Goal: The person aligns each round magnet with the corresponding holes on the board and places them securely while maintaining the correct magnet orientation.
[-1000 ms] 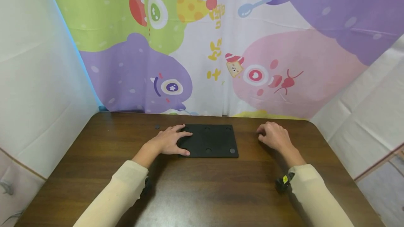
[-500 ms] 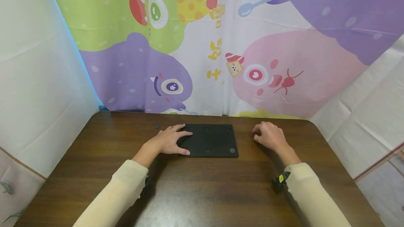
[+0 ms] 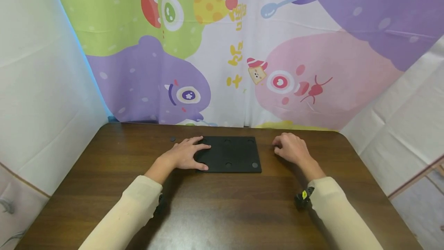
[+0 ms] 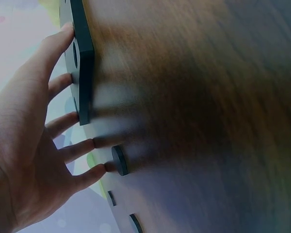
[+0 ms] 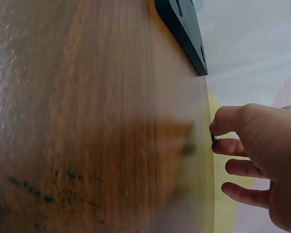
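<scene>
A flat black board [image 3: 239,155] with round recesses lies on the table. A dark grey disc [image 3: 254,165] sits in its near right recess. My left hand [image 3: 185,154] rests with spread fingers over the board's left end, thumb and some fingertips touching it. Its other fingers reach past the board's edge, close to a loose black disc [image 4: 120,160] in the left wrist view. Right of the board, my right hand [image 3: 293,148] is above the table. Between thumb and index finger it pinches a small dark disc [image 5: 214,138], seen nearly edge-on in the right wrist view.
Two more dark discs lie past the left fingertips, a farther disc [image 4: 111,198] and a nearer-edge disc [image 4: 135,223]. The brown wooden table [image 3: 222,211] ends at a cartoon-printed curtain [image 3: 227,99]. White cloth walls [image 3: 45,88] stand at both sides.
My right hand has moved left, nearer to the board, with the small disc in its fingers. The left hand and the board have stayed in place.
</scene>
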Demonstrator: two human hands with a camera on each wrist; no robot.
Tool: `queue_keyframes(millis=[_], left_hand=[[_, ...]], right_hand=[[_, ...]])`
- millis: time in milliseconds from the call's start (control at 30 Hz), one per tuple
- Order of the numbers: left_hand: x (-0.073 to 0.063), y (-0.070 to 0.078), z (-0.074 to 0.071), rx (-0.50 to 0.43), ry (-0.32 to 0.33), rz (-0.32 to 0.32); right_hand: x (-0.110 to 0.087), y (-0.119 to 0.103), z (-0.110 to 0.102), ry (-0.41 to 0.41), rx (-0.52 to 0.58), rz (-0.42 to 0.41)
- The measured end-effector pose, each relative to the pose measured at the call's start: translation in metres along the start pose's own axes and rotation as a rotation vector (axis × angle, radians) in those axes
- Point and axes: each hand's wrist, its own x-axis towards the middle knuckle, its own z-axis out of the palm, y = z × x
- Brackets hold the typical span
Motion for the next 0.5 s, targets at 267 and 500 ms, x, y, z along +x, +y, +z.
queue_keyframes(millis=[267, 500], left_hand=[[0.009, -0.012, 0.008, -0.035, 0.009, 0.028], [0.001, -0.007, 0.001, -0.045, -0.002, 0.022]], right_hand=[[0.002, -0.006, 0.000, -0.006, 0.010, -0.001], [0.004, -0.010, -0.001, 0.002, 0.011, -0.008]])
